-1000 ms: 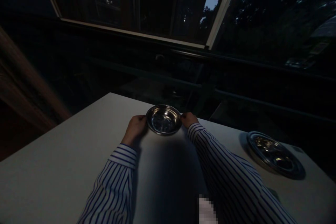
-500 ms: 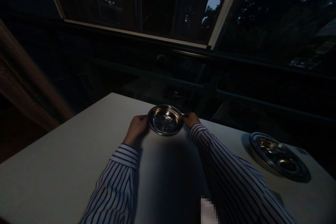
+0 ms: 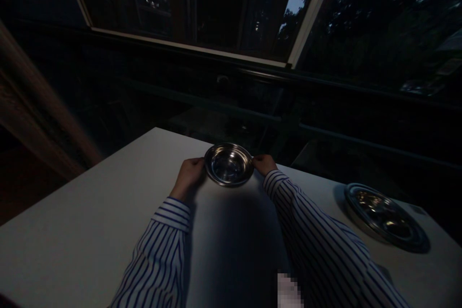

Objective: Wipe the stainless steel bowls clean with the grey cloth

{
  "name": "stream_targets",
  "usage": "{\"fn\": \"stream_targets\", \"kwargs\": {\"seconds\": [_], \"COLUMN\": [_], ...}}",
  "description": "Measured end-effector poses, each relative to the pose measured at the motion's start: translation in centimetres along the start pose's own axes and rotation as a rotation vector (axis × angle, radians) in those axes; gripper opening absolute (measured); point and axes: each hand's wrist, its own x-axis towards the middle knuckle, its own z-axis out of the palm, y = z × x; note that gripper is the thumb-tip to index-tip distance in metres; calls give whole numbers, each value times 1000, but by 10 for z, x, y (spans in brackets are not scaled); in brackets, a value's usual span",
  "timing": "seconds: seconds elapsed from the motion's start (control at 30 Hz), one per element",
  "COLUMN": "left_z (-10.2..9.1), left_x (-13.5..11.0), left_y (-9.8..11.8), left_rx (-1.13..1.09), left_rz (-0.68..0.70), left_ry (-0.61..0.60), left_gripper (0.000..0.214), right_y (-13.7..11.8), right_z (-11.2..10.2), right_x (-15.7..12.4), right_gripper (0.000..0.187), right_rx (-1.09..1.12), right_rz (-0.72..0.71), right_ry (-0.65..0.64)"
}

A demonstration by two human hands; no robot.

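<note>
Little changes over the last second: the metal bowl [image 3: 228, 166] stays between the person's two hands, close to the far edge of the white counter [image 3: 90, 221]. Everything slides slightly rightward in the view, the counter's far-left corner included, so the shift looks like head movement rather than the bowl travelling. For the work in hand, this reads as a steady hold, not a carry.

The left hand [image 3: 188, 175] holds the bowl's left rim, and the right hand [image 3: 265, 164] holds the opposite side. Each grip is narrow, closed on the rim, though the fingertips are too dark to make out singly. Both forearms, in striped sleeves [image 3: 168, 245], reach in from the near side.

The bowl is round, so it has no long axis to speak of; the line running through the two hands lies roughly along the counter's far edge. Its hollow side faces up and toward the person, showing a shiny inside. Whether its base touches the counter, or whether it is slightly tilted, cannot be told in this dim light.

Well apart to the right, a second metal dish [image 3: 388, 219] lies near the counter's far edge, toward the far-right corner. Neither hand touches it.
</note>
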Motion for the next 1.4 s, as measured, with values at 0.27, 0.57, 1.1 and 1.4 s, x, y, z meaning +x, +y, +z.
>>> {"fn": "stream_targets", "kwargs": {"seconds": [0.27, 0.57, 1.1, 1.4], "left_z": [-3, -6, -3, 18], "left_x": [-2, -4, -26, -44], "left_y": [11, 23, 61, 80], "left_rx": [-113, -230, -490, -681], "left_rz": [21, 17, -56, -216], "left_ry": [95, 195, -16, -253], "left_gripper": [34, 37, 27, 11], "right_y": [-2, -8, 0, 26], "right_z": [-1, -12, -66, -93], "right_x": [3, -10, -67, -88], "right_gripper": [31, 26, 22, 16], "right_rx": [151, 398, 726, 734], "right_rz": [28, -69, -112, 11], "right_ry": [35, 95, 35, 12]}}
